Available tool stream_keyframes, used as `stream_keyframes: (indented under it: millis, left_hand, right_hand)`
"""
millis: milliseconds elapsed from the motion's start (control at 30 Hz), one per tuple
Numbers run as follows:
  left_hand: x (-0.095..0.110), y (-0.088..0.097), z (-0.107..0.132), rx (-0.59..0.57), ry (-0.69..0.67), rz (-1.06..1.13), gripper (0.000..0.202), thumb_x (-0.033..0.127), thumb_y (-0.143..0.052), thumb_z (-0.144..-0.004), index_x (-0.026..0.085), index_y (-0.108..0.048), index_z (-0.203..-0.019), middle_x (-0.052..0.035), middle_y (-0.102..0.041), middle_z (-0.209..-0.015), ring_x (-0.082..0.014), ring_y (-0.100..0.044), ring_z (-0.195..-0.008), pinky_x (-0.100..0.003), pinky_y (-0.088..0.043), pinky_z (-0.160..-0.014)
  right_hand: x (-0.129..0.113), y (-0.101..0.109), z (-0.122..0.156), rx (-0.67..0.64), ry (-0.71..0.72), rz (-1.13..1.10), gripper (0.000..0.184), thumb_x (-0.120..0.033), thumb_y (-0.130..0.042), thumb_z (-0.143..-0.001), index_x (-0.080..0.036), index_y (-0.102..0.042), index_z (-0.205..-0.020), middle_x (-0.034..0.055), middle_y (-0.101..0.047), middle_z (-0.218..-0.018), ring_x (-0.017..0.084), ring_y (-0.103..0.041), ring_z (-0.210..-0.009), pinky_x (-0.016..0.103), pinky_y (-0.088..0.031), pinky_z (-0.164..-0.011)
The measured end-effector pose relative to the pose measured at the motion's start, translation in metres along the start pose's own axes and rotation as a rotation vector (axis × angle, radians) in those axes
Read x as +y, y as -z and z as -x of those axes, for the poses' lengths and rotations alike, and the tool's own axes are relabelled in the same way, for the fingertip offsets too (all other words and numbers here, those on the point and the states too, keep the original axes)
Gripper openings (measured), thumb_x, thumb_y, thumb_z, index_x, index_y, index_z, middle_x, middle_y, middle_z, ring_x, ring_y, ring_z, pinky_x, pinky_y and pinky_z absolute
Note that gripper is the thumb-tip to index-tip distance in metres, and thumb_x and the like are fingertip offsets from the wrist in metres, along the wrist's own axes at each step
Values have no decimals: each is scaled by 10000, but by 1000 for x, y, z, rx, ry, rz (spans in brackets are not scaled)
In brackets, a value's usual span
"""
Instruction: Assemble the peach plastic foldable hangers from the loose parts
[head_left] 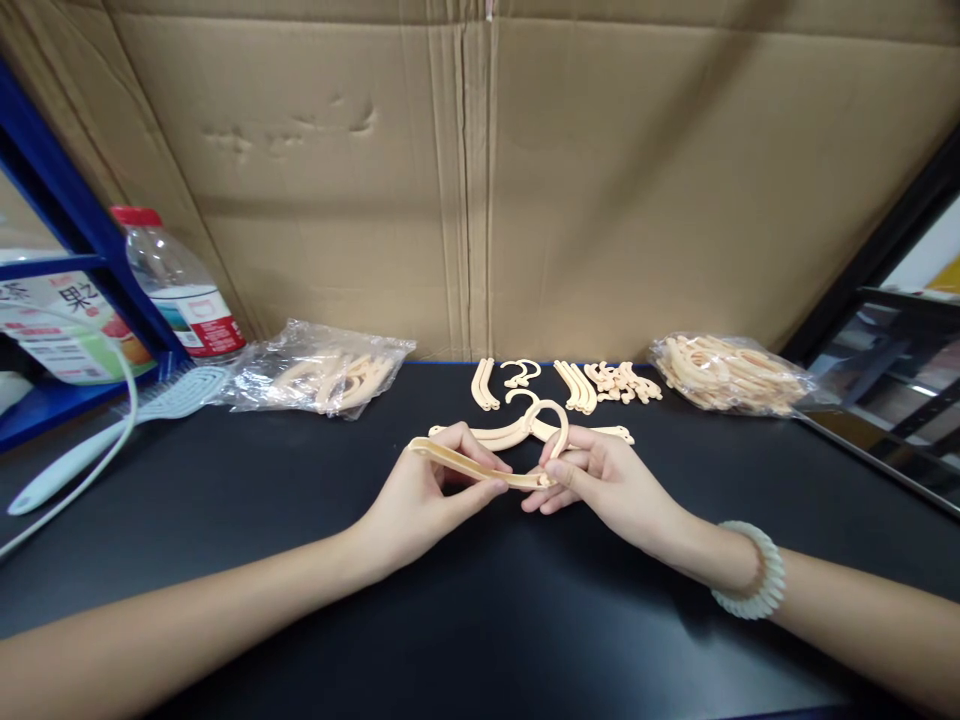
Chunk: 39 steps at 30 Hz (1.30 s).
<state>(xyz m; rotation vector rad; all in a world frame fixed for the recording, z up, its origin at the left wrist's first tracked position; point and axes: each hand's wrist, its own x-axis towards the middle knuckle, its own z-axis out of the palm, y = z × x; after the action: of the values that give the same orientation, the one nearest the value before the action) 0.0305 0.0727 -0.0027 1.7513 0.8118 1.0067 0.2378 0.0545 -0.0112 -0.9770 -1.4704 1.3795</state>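
My left hand (442,485) is closed on a cream plastic hanger arm (461,463), pinched between thumb and fingers. Closed too, my right hand (596,475) grips a cream hanger hook (553,410) at its lower end, where it meets the arm's tip. Whether the two parts are locked together there I cannot tell. Just behind my hands lies an assembled hanger (495,437) with its hook pointing away. Farther back are loose hanger arms (486,385), loose hooks (521,372), a second group of arms (575,386) and a pile of small pieces (622,382).
Clear bags of hanger parts lie at the back left (330,370) and back right (731,375). On the left are a pale hairbrush (180,392), a white cable (129,400) and a red-capped bottle (184,290) by a blue shelf (75,240). Cardboard (337,180) walls the black table's back.
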Motion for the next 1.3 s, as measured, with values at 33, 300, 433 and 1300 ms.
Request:
stream_keyframes:
  millis: [33,300,433,1300]
  left_hand:
    - [0,-1,0,4,10,15,167,246,-722,-762,152,-584,-746,-42,-665,-803,-186,-678,-796,-297,-539,-721]
    - [0,-6,0,42,100,100,184,246,-746,-732,163,-582,-727,-1,-639,-759,-158,-660,-771,-268,-526,-725]
    - [-1,-7,0,47,118,143,191,259,-749,-727,167,-583,-742,2,-635,-764,-151,-645,-761,-267,-519,-731]
    - [7,-18,2,-2,281,356,246,222,-794,-701,147,-598,-829,8,-678,-740,-141,-669,-717,-267,-548,-711]
  right_hand:
    - [0,0,0,3,2,-1,316,-444,-667,-808,-168,-517,-846,26,-701,-693,210,-736,-708,281,-604,-635]
    - [1,-1,0,11,27,21,324,-452,-662,-814,-168,-513,-859,30,-704,-664,194,-730,-652,258,-595,-598]
    - [0,-3,1,24,47,38,320,-454,-659,-817,-173,-517,-872,18,-695,-650,191,-728,-641,256,-589,-590]
    - [-7,-7,-5,44,109,11,287,-373,-744,-736,-164,-638,-901,5,-638,-689,113,-590,-550,228,-507,-470]
